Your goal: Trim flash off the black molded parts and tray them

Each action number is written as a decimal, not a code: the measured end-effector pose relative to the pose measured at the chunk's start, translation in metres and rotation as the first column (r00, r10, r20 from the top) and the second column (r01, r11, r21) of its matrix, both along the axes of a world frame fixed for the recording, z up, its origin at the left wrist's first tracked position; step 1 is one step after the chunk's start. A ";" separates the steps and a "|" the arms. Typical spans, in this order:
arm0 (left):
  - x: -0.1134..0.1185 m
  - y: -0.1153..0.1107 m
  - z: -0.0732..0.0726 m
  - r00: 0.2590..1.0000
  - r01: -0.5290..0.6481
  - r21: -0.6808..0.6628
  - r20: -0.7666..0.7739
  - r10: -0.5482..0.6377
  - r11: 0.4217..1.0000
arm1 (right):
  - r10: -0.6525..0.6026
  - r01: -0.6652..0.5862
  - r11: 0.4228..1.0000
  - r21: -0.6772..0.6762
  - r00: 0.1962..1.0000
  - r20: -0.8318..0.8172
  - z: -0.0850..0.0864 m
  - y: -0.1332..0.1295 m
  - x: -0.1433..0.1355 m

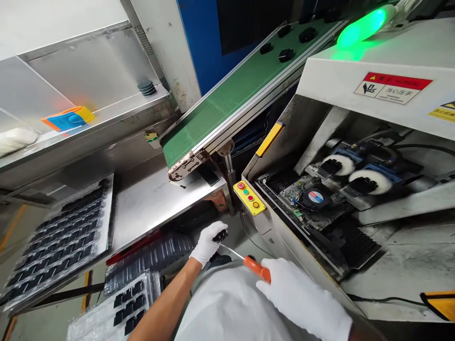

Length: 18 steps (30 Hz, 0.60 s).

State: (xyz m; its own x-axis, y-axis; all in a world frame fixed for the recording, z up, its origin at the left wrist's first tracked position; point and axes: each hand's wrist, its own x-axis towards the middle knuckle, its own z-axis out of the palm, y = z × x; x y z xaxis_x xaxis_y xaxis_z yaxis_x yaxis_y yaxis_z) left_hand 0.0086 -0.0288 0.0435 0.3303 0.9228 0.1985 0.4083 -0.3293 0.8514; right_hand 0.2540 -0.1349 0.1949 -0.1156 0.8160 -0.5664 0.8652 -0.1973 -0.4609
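Observation:
In a white glove, my left hand [209, 239] is closed around a small black molded part [221, 236], whose knobby end sticks out past the fingers. My right hand [287, 279], gloved too, grips the orange handle of a screwdriver-like tool [256, 269]. Its thin metal shaft points up and left, with the tip close to the black part; whether they touch I cannot tell. Both hands are low in the view, before my light-coloured clothing.
A green conveyor belt [220, 111] carries several black parts. Trays of black parts [67, 232] lie at left on the steel table [152, 189]. At right stands an open machine with two white round pads [369, 182], a yellow button box [250, 197] and a green light [362, 29].

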 end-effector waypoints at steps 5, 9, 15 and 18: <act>0.010 -0.007 0.001 0.990 -0.132 -0.150 0.032 0.138 0.980 | -0.031 0.032 0.999 -0.007 0.999 0.010 -0.005 0.000 0.001; 0.015 -0.008 0.003 0.975 -0.173 -0.289 0.089 0.206 0.942 | -0.037 0.037 0.999 -0.014 0.999 0.004 0.000 0.001 0.002; 0.023 -0.009 0.009 0.928 -0.167 -0.514 0.206 0.310 0.841 | -0.015 0.016 1.000 -0.021 1.000 0.015 0.003 0.001 -0.002; 0.027 -0.011 0.015 0.906 -0.122 -0.607 0.255 0.338 0.786 | -0.009 0.010 1.000 -0.017 0.999 0.050 0.000 -0.002 -0.004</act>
